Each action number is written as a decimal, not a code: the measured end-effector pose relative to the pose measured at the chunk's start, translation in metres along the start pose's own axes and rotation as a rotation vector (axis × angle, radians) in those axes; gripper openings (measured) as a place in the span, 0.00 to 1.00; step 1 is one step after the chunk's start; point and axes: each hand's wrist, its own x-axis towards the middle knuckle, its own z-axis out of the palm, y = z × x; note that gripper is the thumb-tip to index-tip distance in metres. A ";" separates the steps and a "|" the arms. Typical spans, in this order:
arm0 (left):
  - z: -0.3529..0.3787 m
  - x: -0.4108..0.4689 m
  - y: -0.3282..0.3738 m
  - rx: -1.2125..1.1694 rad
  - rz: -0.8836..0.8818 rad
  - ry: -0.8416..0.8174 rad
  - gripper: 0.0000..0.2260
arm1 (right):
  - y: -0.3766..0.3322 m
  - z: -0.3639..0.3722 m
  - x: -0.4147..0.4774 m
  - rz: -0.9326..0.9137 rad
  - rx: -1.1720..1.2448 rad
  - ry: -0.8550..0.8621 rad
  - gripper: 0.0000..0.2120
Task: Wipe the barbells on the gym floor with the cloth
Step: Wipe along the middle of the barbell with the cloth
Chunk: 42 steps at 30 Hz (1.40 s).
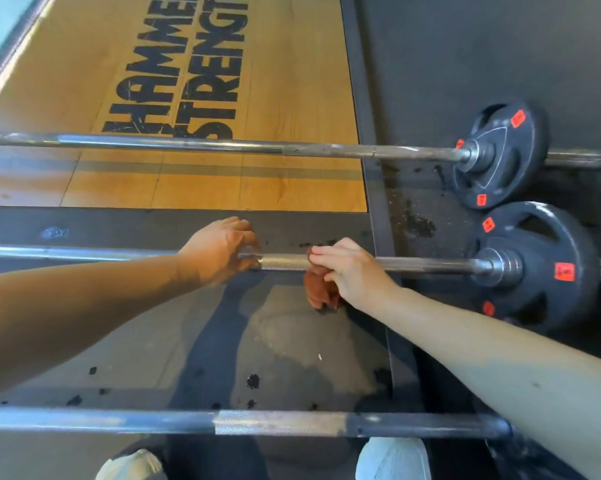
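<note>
Both hands on the middle of 3 barbells, cloth at the bar.

Nearest, 2 shoes stand on the dark rubber floor just behind the near barbell, which lies crosswise. Beyond it lies the middle barbell: the left hand grips its shaft, fingers curled over the top, while the right hand, just beside it, pinches a rust-brown cloth against the bar, the cloth's loose end hanging down to the floor. A black plate with red labels sits on this bar's right end. Farthest, the far barbell crosses a wooden platform with black lettering, its own plate resting on the rubber.
</note>
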 end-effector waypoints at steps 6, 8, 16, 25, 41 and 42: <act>0.001 0.005 0.019 0.088 -0.025 -0.133 0.13 | 0.043 -0.038 -0.045 0.158 -0.055 0.073 0.08; -0.005 0.001 0.028 0.111 -0.051 -0.192 0.16 | 0.021 -0.056 -0.051 0.272 -0.046 0.019 0.08; -0.042 -0.062 0.107 -0.907 -0.240 -0.236 0.23 | -0.104 -0.087 -0.035 0.275 0.352 0.023 0.21; -0.053 -0.174 0.102 -0.947 -0.469 0.055 0.07 | -0.187 -0.050 -0.054 0.215 0.412 -0.041 0.28; -0.069 -0.205 0.068 -1.016 -0.516 0.142 0.12 | -0.209 0.000 -0.044 0.297 0.427 -0.292 0.20; -0.070 -0.200 0.061 -0.958 -0.472 0.079 0.15 | -0.211 0.001 -0.041 0.284 0.372 -0.289 0.17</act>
